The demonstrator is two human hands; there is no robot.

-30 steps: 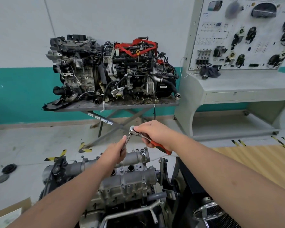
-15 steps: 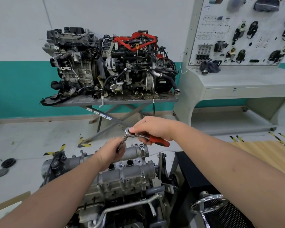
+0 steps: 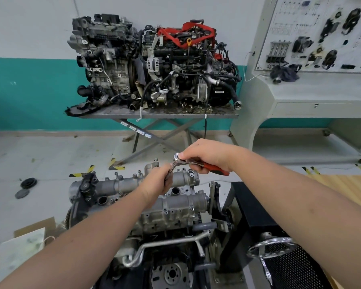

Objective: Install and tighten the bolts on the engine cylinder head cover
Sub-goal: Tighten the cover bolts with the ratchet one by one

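Orange-handled ratchet (image 3: 198, 163) sits in the right hand (image 3: 206, 155), its grip clenched round the handle. The left hand (image 3: 161, 182) grasps the extension shaft (image 3: 172, 168) standing on the cylinder head cover (image 3: 154, 197), mid-frame below both hands.

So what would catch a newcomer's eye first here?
Two bare hands meet over the grey metal cylinder head cover at bottom centre: the right hand grips a red-handled ratchet wrench, the left hand holds its shaft. Behind, two grimy engines sit on a steel table.
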